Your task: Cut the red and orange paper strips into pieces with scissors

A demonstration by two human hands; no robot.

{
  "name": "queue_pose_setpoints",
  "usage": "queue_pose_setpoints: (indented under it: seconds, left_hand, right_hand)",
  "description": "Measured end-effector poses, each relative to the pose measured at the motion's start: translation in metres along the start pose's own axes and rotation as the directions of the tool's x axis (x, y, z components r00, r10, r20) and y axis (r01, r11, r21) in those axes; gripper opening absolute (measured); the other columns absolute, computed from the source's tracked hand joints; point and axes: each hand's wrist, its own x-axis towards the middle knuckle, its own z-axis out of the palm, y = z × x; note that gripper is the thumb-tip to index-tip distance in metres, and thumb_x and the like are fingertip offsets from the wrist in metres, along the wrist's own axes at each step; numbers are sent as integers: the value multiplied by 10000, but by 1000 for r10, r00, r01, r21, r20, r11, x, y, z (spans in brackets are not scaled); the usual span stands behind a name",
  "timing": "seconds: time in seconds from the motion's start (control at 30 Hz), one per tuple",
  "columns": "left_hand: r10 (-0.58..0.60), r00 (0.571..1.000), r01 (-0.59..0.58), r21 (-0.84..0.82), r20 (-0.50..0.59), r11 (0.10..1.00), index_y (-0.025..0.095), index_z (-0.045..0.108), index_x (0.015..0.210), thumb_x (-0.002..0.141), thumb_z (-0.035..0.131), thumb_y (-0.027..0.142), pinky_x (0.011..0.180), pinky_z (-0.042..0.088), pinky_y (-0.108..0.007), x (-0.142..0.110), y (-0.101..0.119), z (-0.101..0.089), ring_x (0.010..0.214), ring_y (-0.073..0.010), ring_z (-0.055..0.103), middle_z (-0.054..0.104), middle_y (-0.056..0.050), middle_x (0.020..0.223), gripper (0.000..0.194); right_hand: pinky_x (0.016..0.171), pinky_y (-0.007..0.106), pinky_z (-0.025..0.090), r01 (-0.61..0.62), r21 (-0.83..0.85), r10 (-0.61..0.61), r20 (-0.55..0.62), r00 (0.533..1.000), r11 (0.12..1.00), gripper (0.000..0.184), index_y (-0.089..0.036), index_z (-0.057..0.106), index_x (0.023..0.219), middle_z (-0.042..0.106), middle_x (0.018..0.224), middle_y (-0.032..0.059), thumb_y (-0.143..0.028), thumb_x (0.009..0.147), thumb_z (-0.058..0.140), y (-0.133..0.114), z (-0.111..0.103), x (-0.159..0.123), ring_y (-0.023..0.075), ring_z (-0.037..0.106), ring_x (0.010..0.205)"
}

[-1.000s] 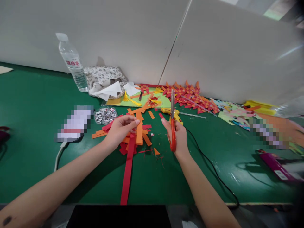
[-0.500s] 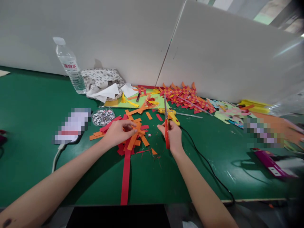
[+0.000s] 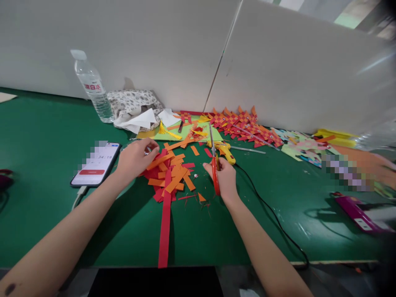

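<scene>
Both hands were over the green desk [image 3: 123, 237], and they were doing quite different things. Over on the person's left, the left hand [image 3: 137, 159] was bent above the pile of red and orange paper strips [image 3: 177, 175], thumb and fingers loosely curled toward each other; from where I stood I couldn't tell whether anything was pinched there. Just beneath it sat a dish of small black-and-white pieces [image 3: 147, 151], mostly hidden by the hand. The right hand [image 3: 225, 176] was closed around the red-handled scissors [image 3: 214, 160], their blades pointing away toward the wall [image 3: 173, 49]. One long red strip [image 3: 165, 231] ran from the pile down to the near edge of the desk. Close behind the scissors lay a yellow glue gun [image 3: 227, 153], its black cord curving off to the right. Farther back, woven red and orange paper fish [image 3: 241, 126] were heaped against the wall, beside a light green sheet [image 3: 187, 131] with yellow tassels on it. To the left were a phone [image 3: 100, 163] with its cable plugged in, a patterned cloth pouch [image 3: 136, 100] and a tall water bottle [image 3: 94, 93].
</scene>
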Motion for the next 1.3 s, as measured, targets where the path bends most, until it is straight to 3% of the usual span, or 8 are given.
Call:
queue_pose_setpoints:
  seconds: [0.17, 0.33, 0.63, 0.87, 0.97, 1.07, 1.2, 1.3]
  left_hand:
    - [45, 984, -54, 47, 170, 997, 246, 672, 758, 738, 549, 468, 519, 309, -259, -1, 0, 2, 620, -191, 556, 660, -22, 708, 254]
    - [288, 841, -263, -120, 458, 957, 285, 709, 893, 622, 668, 488, 633, 374, -280, -6, 5, 5, 798, -225, 571, 656, -30, 840, 341]
    - [304, 827, -212, -237, 474, 948, 216, 619, 675, 663, 669, 392, 586, 363, -267, -6, 6, 9, 672, -172, 550, 619, -11, 730, 184]
    - [19, 1000, -2, -570, 23, 822, 195, 551, 716, 717, 670, 384, 483, 348, -223, -6, 15, 4, 527, -100, 479, 559, 17, 636, 223]
    - [-125, 956, -67, -611, -266, 789, 200, 520, 740, 727, 673, 358, 451, 337, -210, -6, 17, 4, 502, -79, 446, 540, 30, 664, 220]
    - [22, 933, -209, -493, -359, 844, 199, 525, 728, 728, 684, 327, 469, 361, -212, -11, 19, 7, 514, -79, 453, 549, 32, 672, 204]
    - [463, 884, -456, -333, -62, 825, 209, 594, 774, 763, 648, 346, 567, 417, -226, -21, 24, 11, 621, -105, 536, 619, 10, 739, 148]
    - [555, 804, -487, -299, 214, 821, 224, 604, 918, 734, 638, 471, 628, 425, -241, -22, 28, 8, 767, -148, 587, 655, -8, 873, 310]
  right_hand:
    - [481, 240, 316, 14, 0, -14, 3, 1000, 1000, 268, -197, 497, 601, 430, 528, -50, -425, 631, 636, 0, 0, -1, 111, 354, 505]
    - [476, 237, 316, 1, 7, -1, 13, 1000, 1000, 259, -198, 500, 607, 429, 529, -51, -413, 626, 641, 0, 1, -1, 108, 349, 502]
    - [473, 232, 313, 1, -2, -1, 23, 1000, 1000, 275, -203, 480, 607, 407, 533, -56, -420, 635, 647, -1, 1, -2, 107, 344, 508]
    - [485, 233, 313, 33, -14, -33, 7, 999, 999, 281, -202, 470, 594, 414, 534, -52, -425, 639, 635, 1, 1, -1, 107, 339, 512]
    - [482, 231, 307, 32, -7, -32, 5, 999, 999, 282, -201, 472, 595, 414, 538, -54, -426, 632, 637, 3, 2, 0, 103, 334, 511]
    - [472, 226, 299, 21, -11, -21, 9, 1000, 1000, 276, -199, 477, 596, 401, 536, -58, -423, 629, 636, 3, 3, -1, 100, 329, 505]
    - [466, 222, 295, 22, -14, -22, 11, 1000, 1000, 282, -202, 464, 591, 388, 528, -60, -421, 633, 638, 1, 2, -1, 100, 326, 505]
    - [467, 224, 297, 22, -16, -22, 8, 1000, 1000, 281, -203, 464, 593, 396, 532, -59, -417, 637, 641, 1, 2, -1, 103, 331, 509]
